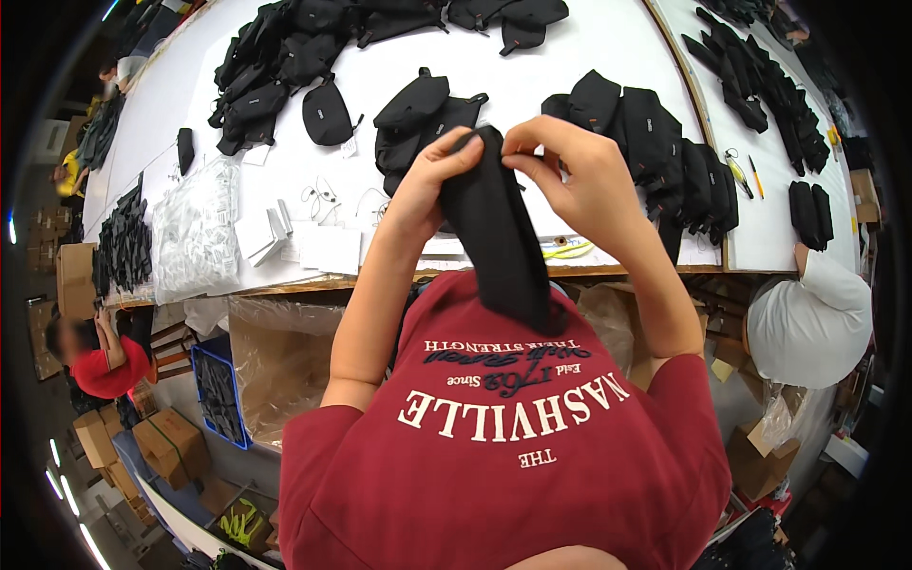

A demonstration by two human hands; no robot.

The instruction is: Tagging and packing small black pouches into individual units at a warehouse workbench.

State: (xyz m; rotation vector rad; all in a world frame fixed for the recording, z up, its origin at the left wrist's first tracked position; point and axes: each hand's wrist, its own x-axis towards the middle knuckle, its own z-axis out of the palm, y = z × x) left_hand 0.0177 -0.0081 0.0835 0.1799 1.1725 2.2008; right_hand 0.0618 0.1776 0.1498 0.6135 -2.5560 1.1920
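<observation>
Gripping long blk pouch [502, 237] near its top w/ L hand [427, 180]. Pinching its upper R edge w/ R hand [584, 176], thumb vs. index finger. Dangling it at a tilt in front of maroon tee [503, 484]. Facing wht table [617, 43] w/ blk pouch pile [309, 57] at far side, nearer pouch grp [410, 106] just beyond L hand, pouch row [655, 138] to R. Spotting at L: clear plastic bag [197, 228], wht cards [261, 235], blk item stack [122, 237]. Also seeing person in red [112, 369] far L, person in wht [807, 323] far R, blue crate [218, 351] w/ dark items, lower than table.
</observation>
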